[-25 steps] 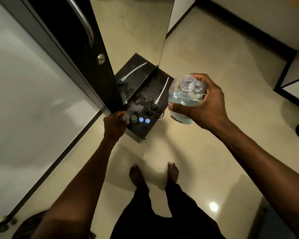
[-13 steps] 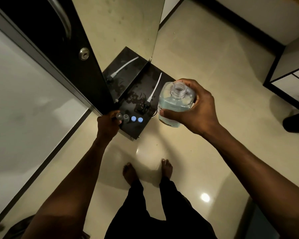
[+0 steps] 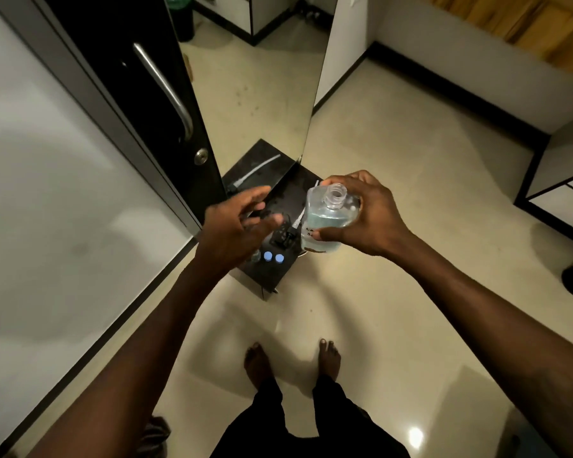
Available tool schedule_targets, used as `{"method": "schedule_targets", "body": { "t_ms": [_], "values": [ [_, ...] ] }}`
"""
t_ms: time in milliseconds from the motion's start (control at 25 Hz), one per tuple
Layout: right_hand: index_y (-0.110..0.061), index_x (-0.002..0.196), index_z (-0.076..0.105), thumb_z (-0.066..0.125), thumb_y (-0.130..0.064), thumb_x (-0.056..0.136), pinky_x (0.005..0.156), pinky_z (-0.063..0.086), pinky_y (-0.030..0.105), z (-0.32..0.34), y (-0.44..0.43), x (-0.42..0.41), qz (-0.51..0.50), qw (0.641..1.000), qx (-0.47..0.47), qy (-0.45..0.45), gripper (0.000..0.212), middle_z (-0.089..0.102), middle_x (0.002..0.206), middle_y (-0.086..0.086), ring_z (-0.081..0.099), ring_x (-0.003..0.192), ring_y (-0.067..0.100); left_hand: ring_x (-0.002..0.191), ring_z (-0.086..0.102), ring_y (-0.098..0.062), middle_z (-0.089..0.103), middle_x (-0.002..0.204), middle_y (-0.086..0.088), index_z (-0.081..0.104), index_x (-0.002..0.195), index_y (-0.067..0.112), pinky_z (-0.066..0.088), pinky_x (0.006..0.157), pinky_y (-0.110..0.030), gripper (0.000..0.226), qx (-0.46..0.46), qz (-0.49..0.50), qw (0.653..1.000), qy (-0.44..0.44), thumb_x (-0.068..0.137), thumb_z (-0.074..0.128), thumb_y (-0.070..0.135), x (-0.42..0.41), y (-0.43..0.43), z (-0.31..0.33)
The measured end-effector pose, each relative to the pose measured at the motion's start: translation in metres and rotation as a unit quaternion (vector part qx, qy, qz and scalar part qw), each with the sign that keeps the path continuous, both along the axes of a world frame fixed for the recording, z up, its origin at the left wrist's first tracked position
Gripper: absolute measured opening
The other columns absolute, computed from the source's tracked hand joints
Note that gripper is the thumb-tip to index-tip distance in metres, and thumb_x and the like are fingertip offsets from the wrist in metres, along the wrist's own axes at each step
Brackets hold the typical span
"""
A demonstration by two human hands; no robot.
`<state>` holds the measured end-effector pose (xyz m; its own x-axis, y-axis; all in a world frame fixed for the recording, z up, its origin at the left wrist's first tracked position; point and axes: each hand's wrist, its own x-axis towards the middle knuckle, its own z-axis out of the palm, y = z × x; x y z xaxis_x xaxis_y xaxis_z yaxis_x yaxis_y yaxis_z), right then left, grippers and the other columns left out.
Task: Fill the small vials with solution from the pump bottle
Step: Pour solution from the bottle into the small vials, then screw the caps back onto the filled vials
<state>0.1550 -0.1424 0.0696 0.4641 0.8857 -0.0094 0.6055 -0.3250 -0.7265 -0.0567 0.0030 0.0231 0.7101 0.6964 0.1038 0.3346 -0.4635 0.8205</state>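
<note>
My right hand (image 3: pixel 368 216) grips a clear bottle (image 3: pixel 328 219) of pale blue solution, its neck open and its pump removed. The pump head with its white tube (image 3: pixel 290 231) lies on a small black table (image 3: pixel 278 276) below. Two vials with blue caps (image 3: pixel 273 257) stand near the table's front edge; another vial (image 3: pixel 255 256) peeks out from under my left hand. My left hand (image 3: pixel 237 226) hovers above the vials with fingers spread, holding nothing.
A tall mirror (image 3: pixel 255 77) leans against the wall behind the table and reflects it. A black door with a metal handle (image 3: pixel 166 90) stands to the left. My bare feet (image 3: pixel 291 358) are on the glossy tiled floor. A white cabinet (image 3: pixel 563 190) sits at the right.
My left hand has let go of the vial on the table, risen and opened its fingers. The bottle in my right hand stays at about the same place.
</note>
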Motion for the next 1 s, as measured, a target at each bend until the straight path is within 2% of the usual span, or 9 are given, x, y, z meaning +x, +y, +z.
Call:
{"method": "schedule_targets", "body": {
  "t_ms": [120, 280, 400, 480, 560, 680, 760, 840, 1000],
  "values": [
    [-0.029, 0.121, 0.069, 0.098, -0.036, 0.052, 0.087, 0.053, 0.034, -0.003, 0.032, 0.016, 0.098, 0.994, -0.013, -0.044, 0.076, 0.061, 0.107, -0.001, 0.059, 0.096, 0.015, 0.121, 0.066, -0.012, 0.064, 0.140, -0.005, 0.054, 0.147, 0.019, 0.055, 0.083, -0.009, 0.066, -0.055, -0.054, 0.996, 0.034, 0.089, 0.078, 0.040, 0.024, 0.010, 0.034],
    [-0.027, 0.128, 0.063, 0.086, -0.044, 0.058, 0.088, 0.054, 0.037, -0.030, 0.081, 0.031, 0.232, 0.964, -0.055, -0.121, 0.075, 0.064, 0.115, -0.004, 0.060, 0.104, 0.017, 0.105, 0.073, -0.012, 0.074, 0.124, -0.003, 0.065, 0.134, 0.015, 0.061, 0.092, -0.032, 0.054, -0.006, -0.018, 0.999, 0.031, 0.087, 0.080, 0.036, 0.038, 0.012, 0.022],
    [-0.025, 0.131, 0.060, 0.085, -0.040, 0.065, 0.099, 0.048, 0.037, -0.061, 0.109, 0.033, 0.278, 0.946, -0.094, -0.140, 0.073, 0.063, 0.122, 0.000, 0.056, 0.115, 0.019, 0.099, 0.075, -0.019, 0.076, 0.119, -0.009, 0.067, 0.129, 0.008, 0.056, 0.085, -0.024, 0.050, 0.048, 0.015, 0.994, 0.099, 0.088, 0.079, 0.036, 0.043, 0.018, -0.013],
    [-0.024, 0.132, 0.060, 0.086, -0.035, 0.068, 0.103, 0.047, 0.038, -0.081, 0.119, 0.031, 0.294, 0.941, -0.107, -0.128, 0.070, 0.061, 0.125, 0.003, 0.055, 0.117, 0.021, 0.099, 0.074, -0.024, 0.076, 0.116, -0.014, 0.068, 0.124, 0.004, 0.050, 0.083, -0.024, 0.058, 0.064, 0.024, 0.990, 0.123, 0.088, 0.071, 0.050, 0.042, 0.022, -0.037],
    [-0.024, 0.131, 0.060, 0.086, -0.035, 0.071, 0.104, 0.048, 0.044, -0.100, 0.126, 0.030, 0.299, 0.942, -0.112, -0.107, 0.067, 0.060, 0.126, 0.003, 0.054, 0.119, 0.021, 0.091, 0.075, -0.030, 0.076, 0.104, -0.018, 0.069, 0.114, 0.000, 0.056, 0.082, -0.032, 0.072, 0.074, 0.012, 0.994, 0.085, 0.087, 0.055, 0.065, 0.040, 0.026, -0.059],
    [-0.021, 0.132, 0.061, 0.087, -0.027, 0.072, 0.105, 0.048, 0.044, -0.123, 0.133, 0.028, 0.297, 0.945, -0.101, -0.092, 0.066, 0.062, 0.128, 0.005, 0.056, 0.121, 0.023, 0.081, 0.076, -0.028, 0.076, 0.093, -0.019, 0.069, 0.104, -0.001, 0.061, 0.074, -0.037, 0.073, 0.076, 0.014, 0.997, -0.025, 0.095, 0.048, 0.068, 0.039, 0.026, -0.084],
    [-0.020, 0.133, 0.061, 0.087, -0.024, 0.072, 0.106, 0.049, 0.044, -0.134, 0.136, 0.027, 0.300, 0.945, -0.096, -0.086, 0.066, 0.063, 0.129, 0.005, 0.056, 0.122, 0.021, 0.085, 0.076, -0.029, 0.077, 0.096, -0.018, 0.068, 0.104, -0.001, 0.062, 0.079, -0.043, 0.061, 0.068, 0.032, 0.997, -0.025, 0.095, 0.058, 0.059, 0.038, 0.027, -0.095],
    [-0.017, 0.133, 0.060, 0.086, -0.021, 0.075, 0.107, 0.048, 0.042, -0.141, 0.138, 0.026, 0.301, 0.946, -0.096, -0.074, 0.063, 0.063, 0.129, 0.005, 0.056, 0.123, 0.019, 0.089, 0.076, -0.032, 0.077, 0.099, -0.018, 0.069, 0.104, 0.000, 0.061, 0.082, -0.048, 0.038, 0.081, 0.037, 0.996, -0.001, 0.091, 0.072, 0.035, 0.038, 0.028, -0.104],
    [-0.015, 0.133, 0.060, 0.086, -0.019, 0.074, 0.105, 0.048, 0.035, -0.145, 0.144, 0.026, 0.298, 0.949, -0.092, -0.057, 0.064, 0.062, 0.130, 0.005, 0.056, 0.122, 0.018, 0.102, 0.074, -0.024, 0.077, 0.107, -0.017, 0.070, 0.108, -0.002, 0.060, 0.090, -0.038, 0.026, 0.089, 0.060, 0.994, -0.013, 0.088, 0.080, 0.011, 0.039, 0.030, -0.110]
  ]
}}
